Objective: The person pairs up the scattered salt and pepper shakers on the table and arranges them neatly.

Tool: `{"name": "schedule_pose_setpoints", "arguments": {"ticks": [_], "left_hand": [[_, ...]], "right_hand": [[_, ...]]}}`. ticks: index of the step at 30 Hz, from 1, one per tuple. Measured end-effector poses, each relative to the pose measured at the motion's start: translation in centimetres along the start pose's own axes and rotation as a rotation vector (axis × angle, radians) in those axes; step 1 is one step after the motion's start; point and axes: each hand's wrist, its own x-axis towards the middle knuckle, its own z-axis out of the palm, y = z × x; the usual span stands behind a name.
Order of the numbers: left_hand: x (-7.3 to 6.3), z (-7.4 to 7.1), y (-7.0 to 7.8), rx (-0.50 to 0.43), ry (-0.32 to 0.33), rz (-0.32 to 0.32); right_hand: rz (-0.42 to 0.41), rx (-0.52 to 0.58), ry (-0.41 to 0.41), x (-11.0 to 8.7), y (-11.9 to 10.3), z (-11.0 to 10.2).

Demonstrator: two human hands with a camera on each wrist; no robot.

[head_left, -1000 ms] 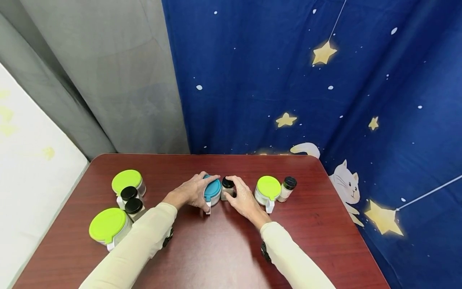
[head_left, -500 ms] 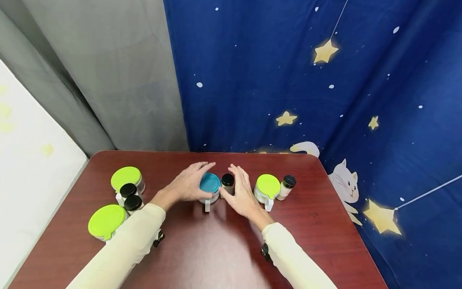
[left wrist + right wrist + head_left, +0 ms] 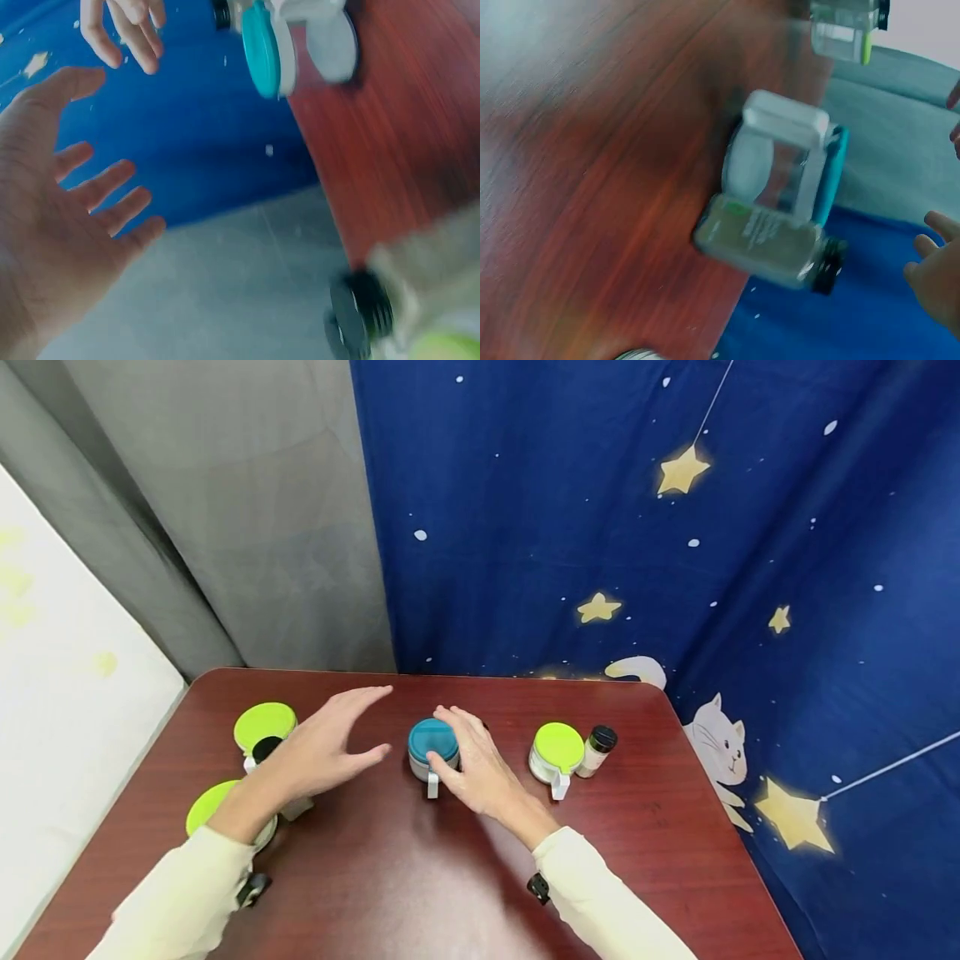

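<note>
My left hand [image 3: 322, 747] hovers with fingers and thumb spread, overlapping the jars at the left. It holds nothing. My right hand [image 3: 483, 772] is also empty, fingers extended, over the right side of a glass jar with a blue lid [image 3: 432, 739] and white handle. Beside that jar stands a spice bottle [image 3: 761, 240] with a black cap and tan contents. In the head view my right hand hides nearly all of this bottle. The right wrist view shows bottle and jar side by side, the right hand's fingers [image 3: 930, 251] apart from them.
Two jars with green lids [image 3: 265, 724] stand on the left of the table [image 3: 420, 877], with black-capped bottles between them, partly behind my left hand. On the right are another green-lidded jar [image 3: 558, 745] and a black-capped bottle [image 3: 597, 750]. Curtains hang behind the table.
My left hand has let go of the blue-lidded jar and moved left, toward the left group. My right hand has come off the spice bottle and shifted slightly left over it.
</note>
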Motion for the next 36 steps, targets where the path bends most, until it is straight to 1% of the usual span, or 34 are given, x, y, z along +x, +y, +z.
{"name": "schedule_pose_setpoints", "arguments": {"ticks": [2,4,7,9,11,13,15,17,19,22,23,25,28,31,33,36], "left_hand": [[-1.4,-0.9,-0.6,0.009,0.023,0.012],[-2.8,-1.8,-1.3,0.017,0.041,0.008],[-4.7,-2.8,-2.4,0.002,0.075,-0.04],[-5.9,-3.2,-3.8,-0.02,0.131,-0.052],[-7.3,-3.4,-5.5,-0.046,0.201,-0.065],[-8.9,-3.0,-7.6,-0.072,0.278,-0.064],[-10.9,-2.4,-9.4,-0.1,0.325,-0.088],[-12.9,-1.6,-10.9,-0.141,0.345,-0.135],[-14.8,-0.6,-11.8,-0.18,0.352,-0.185],[-17.2,1.1,-12.6,-0.233,0.34,-0.249],[-17.8,1.6,-12.8,-0.237,0.332,-0.266],[-18.8,2.5,-13.0,-0.237,0.31,-0.277],[-19.5,3.6,-13.1,-0.229,0.282,-0.273],[-19.7,4.3,-13.1,-0.198,0.288,-0.246],[-19.7,4.5,-13.1,-0.177,0.308,-0.227],[-19.7,4.7,-13.1,-0.15,0.328,-0.201]], "right_hand": [[-0.032,-0.003,-0.021,0.3,-0.6,0.1],[-0.053,-0.012,-0.053,0.5,-1.3,0.2],[-0.077,-0.026,-0.093,1.0,-2.4,0.7],[-0.092,-0.049,-0.11,1.4,-3.1,1.2],[-0.113,-0.079,-0.123,1.8,-3.9,2.1],[-0.12,-0.109,-0.146,2.1,-4.6,3.3],[-0.113,-0.135,-0.181,2.4,-5.2,4.6],[-0.097,-0.157,-0.233,2.7,-5.7,6.0],[-0.079,-0.177,-0.298,2.9,-6.0,7.4],[-0.064,-0.217,-0.395,3.3,-6.5,9.4],[-0.066,-0.23,-0.42,3.5,-6.8,10.1],[-0.077,-0.245,-0.442,3.9,-7.3,11.2],[-0.101,-0.278,-0.457,4.5,-7.8,12.4],[-0.126,-0.33,-0.466,4.7,-8.1,13.3],[-0.133,-0.358,-0.459,4.7,-8.1,13.8],[-0.134,-0.357,-0.425,4.8,-8.2,14.3]]}}
